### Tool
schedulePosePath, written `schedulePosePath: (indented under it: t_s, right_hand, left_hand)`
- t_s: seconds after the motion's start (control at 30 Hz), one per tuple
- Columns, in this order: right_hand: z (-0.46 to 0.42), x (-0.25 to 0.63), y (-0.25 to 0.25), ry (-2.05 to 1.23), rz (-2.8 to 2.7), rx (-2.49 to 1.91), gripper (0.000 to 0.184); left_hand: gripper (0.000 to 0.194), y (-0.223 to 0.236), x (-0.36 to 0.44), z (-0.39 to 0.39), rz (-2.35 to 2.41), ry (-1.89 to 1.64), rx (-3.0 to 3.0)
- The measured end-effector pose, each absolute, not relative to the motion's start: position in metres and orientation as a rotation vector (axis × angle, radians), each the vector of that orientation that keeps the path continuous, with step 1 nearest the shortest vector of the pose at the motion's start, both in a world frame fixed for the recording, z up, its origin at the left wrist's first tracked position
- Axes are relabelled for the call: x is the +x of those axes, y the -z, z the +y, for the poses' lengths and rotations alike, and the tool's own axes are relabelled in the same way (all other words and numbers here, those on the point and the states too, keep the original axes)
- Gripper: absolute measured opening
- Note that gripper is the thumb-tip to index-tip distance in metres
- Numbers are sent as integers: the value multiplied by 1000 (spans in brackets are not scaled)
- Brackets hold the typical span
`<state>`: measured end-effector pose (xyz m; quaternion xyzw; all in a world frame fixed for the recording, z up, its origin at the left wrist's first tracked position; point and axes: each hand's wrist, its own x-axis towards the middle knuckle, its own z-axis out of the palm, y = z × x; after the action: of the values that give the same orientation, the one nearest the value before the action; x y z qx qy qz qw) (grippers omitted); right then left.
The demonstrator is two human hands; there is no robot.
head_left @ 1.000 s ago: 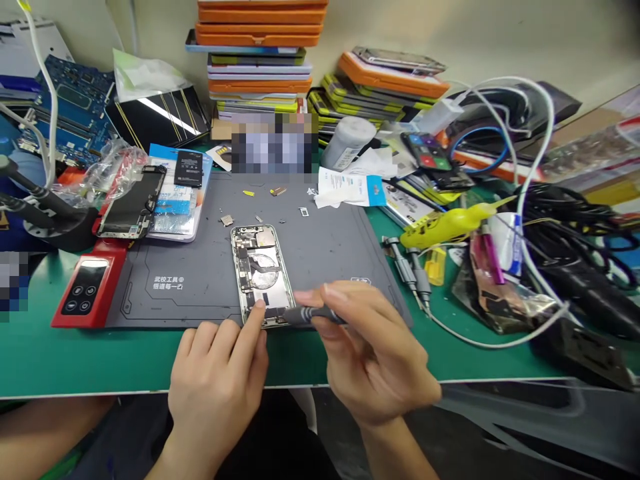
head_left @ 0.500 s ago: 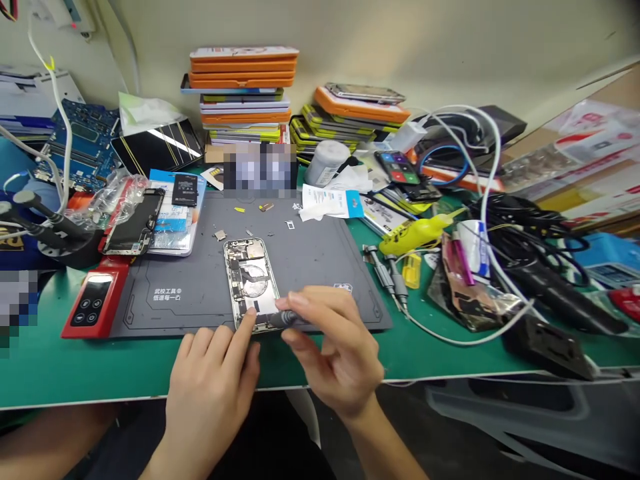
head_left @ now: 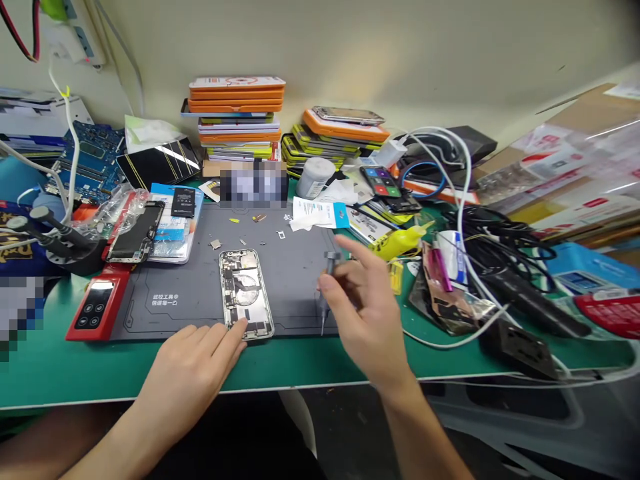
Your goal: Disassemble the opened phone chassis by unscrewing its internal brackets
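Observation:
An opened phone (head_left: 249,301) lies on a grey work mat (head_left: 180,267), its inner boards and a round coil exposed. My left hand (head_left: 193,360) rests at its lower left corner, index fingertip on the inside and thumb by the bottom edge, steadying it. To the right of the phone, my right hand (head_left: 367,307) grips a grey screwdriver (head_left: 323,308) between thumb and fingers, index finger stretched out above. The screwdriver is nearly upright, with its thin tip pointing down over the mat, apart from the phone.
Small loose parts and a card tray (head_left: 281,235) lie behind the phone. A red device (head_left: 100,303) with buttons borders the mat on the left. Beyond it are a phone screen (head_left: 135,233) and a battery (head_left: 183,202). A yellow bottle (head_left: 400,241) and cables (head_left: 500,247) crowd the right.
My right hand has lifted the screwdriver away from the phone's lower end, moved right and turned it upright. My left hand stays on the phone. The head view has shifted.

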<state>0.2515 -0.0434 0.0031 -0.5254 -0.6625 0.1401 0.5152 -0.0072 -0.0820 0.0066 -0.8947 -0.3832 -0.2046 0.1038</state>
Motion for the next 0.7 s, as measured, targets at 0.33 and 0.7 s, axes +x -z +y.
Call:
schedulePosePath:
  t_s: [0.33, 0.7]
  right_hand:
    - [-22, 274, 14, -8, -2066, -1386, 38]
    - [-23, 274, 19, -18, -2084, -1353, 37]
  left_hand:
    - [28, -27, -66, -65, -1181, 568, -2863]
    - [31, -20, -50, -53, -1607, 547, -2892]
